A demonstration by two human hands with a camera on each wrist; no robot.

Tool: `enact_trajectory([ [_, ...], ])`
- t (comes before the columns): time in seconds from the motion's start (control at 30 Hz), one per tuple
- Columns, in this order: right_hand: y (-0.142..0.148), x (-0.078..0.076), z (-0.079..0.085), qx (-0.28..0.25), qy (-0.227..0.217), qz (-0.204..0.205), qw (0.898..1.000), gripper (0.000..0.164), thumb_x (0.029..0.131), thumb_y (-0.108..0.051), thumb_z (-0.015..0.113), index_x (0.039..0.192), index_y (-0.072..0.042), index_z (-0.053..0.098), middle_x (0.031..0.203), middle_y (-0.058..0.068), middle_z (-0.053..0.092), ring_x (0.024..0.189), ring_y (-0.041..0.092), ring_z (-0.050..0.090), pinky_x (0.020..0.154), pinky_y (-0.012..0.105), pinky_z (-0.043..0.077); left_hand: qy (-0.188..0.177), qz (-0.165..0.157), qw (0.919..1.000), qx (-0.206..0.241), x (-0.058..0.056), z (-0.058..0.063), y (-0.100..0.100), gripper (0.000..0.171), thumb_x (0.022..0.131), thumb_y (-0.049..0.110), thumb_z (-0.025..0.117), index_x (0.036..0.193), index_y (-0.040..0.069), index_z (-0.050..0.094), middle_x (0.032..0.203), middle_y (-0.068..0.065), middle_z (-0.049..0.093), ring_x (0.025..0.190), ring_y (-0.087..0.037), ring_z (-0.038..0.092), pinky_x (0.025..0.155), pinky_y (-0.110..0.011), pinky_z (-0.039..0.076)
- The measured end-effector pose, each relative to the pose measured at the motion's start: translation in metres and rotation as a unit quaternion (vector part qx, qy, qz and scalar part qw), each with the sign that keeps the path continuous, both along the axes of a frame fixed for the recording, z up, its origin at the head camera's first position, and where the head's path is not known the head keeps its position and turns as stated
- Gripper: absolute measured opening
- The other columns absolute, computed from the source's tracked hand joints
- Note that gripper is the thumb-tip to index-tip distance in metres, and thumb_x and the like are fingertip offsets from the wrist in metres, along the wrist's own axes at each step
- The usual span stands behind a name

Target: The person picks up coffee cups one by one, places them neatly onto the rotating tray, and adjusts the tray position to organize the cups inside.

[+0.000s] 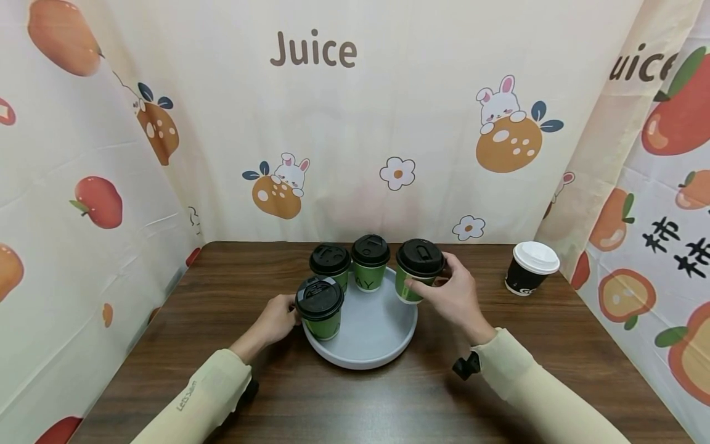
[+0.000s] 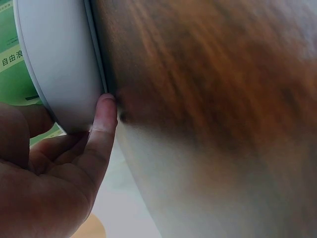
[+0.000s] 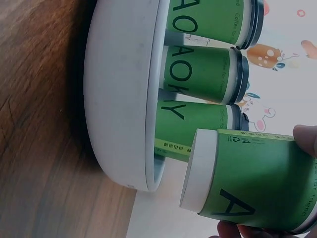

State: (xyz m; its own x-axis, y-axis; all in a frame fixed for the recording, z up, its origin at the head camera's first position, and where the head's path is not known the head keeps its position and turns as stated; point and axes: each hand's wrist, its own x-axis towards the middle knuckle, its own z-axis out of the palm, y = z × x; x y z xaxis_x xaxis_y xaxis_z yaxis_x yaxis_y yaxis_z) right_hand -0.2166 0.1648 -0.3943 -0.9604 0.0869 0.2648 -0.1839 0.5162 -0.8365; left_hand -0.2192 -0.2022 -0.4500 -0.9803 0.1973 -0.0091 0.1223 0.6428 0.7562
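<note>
My right hand (image 1: pixel 457 297) grips a green paper coffee cup (image 1: pixel 420 258) with a black lid, thumb on one side and fingers on the other. In the right wrist view this cup (image 3: pixel 257 176) is raised beside the round grey-white tray (image 3: pixel 119 89), its base near the rim. The left hand (image 1: pixel 277 317) holds the left side of the tray (image 1: pixel 377 336); the left wrist view shows its fingers against the outer wall. On the tray stand three more green cups with black lids: one at front left (image 1: pixel 320 308), one behind it (image 1: pixel 330 260), one at the back (image 1: pixel 370 259).
A black paper cup (image 1: pixel 529 271) with a white lid stands apart at the table's right. The brown wooden table (image 1: pixel 355 401) meets a printed fabric backdrop (image 1: pixel 355 123) at the back. Similar fabric hangs along both sides.
</note>
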Motion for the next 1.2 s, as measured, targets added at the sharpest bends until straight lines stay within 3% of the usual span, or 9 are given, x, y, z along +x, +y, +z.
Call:
enact_trajectory([
  [0.27, -0.005, 0.004, -0.002, -0.014, 0.007, 0.015, 1.0, 0.071, 0.075, -0.036, 0.094, 0.132, -0.012, 0.059, 0.114, 0.008, 0.066, 0.098, 0.024, 0.063, 0.089, 0.047, 0.055, 0.002, -0.005, 1.0, -0.002, 0.0, 0.0, 0.0, 0.021, 0.101, -0.004, 0.056, 0.09, 0.006, 0.071, 0.091, -0.008, 0.069, 0.075, -0.018, 0.065, 0.068, -0.034, 0.056],
  [0.6, -0.011, 0.011, -0.002, -0.024, 0.002, 0.029, 0.999, 0.072, 0.072, -0.031, 0.096, 0.132, -0.013, 0.06, 0.113, 0.007, 0.067, 0.096, 0.022, 0.064, 0.09, 0.048, 0.057, -0.001, -0.003, 1.0, 0.005, 0.0, 0.0, 0.0, 0.021, 0.101, -0.004, 0.055, 0.093, 0.005, 0.072, 0.094, -0.009, 0.07, 0.077, -0.018, 0.066, 0.069, -0.035, 0.057],
  [0.83, -0.015, 0.014, -0.004, -0.038, 0.005, 0.051, 0.998, 0.073, 0.071, -0.025, 0.097, 0.132, -0.013, 0.06, 0.112, 0.006, 0.069, 0.096, 0.021, 0.066, 0.086, 0.039, 0.059, 0.002, -0.005, 1.0, 0.001, 0.0, 0.0, 0.0, 0.02, 0.101, -0.004, 0.056, 0.092, 0.006, 0.071, 0.093, -0.009, 0.07, 0.076, -0.018, 0.065, 0.068, -0.034, 0.057],
  [1.0, -0.017, 0.016, -0.006, -0.044, 0.007, 0.064, 0.997, 0.072, 0.071, -0.023, 0.097, 0.132, -0.013, 0.06, 0.112, 0.006, 0.069, 0.096, 0.021, 0.065, 0.088, 0.048, 0.058, -0.001, -0.004, 1.0, -0.006, 0.0, 0.001, -0.001, 0.019, 0.102, -0.001, 0.057, 0.092, 0.006, 0.071, 0.089, -0.008, 0.068, 0.075, -0.017, 0.063, 0.067, -0.034, 0.054],
  [1.2, -0.019, 0.017, -0.008, -0.048, 0.007, 0.083, 0.995, 0.072, 0.071, -0.024, 0.097, 0.131, -0.012, 0.061, 0.113, 0.007, 0.069, 0.097, 0.022, 0.066, 0.088, 0.047, 0.058, -0.004, -0.003, 0.9999, -0.012, 0.0, 0.001, -0.001, 0.019, 0.102, 0.0, 0.057, 0.091, 0.007, 0.071, 0.087, -0.006, 0.067, 0.074, -0.017, 0.062, 0.068, -0.034, 0.053],
])
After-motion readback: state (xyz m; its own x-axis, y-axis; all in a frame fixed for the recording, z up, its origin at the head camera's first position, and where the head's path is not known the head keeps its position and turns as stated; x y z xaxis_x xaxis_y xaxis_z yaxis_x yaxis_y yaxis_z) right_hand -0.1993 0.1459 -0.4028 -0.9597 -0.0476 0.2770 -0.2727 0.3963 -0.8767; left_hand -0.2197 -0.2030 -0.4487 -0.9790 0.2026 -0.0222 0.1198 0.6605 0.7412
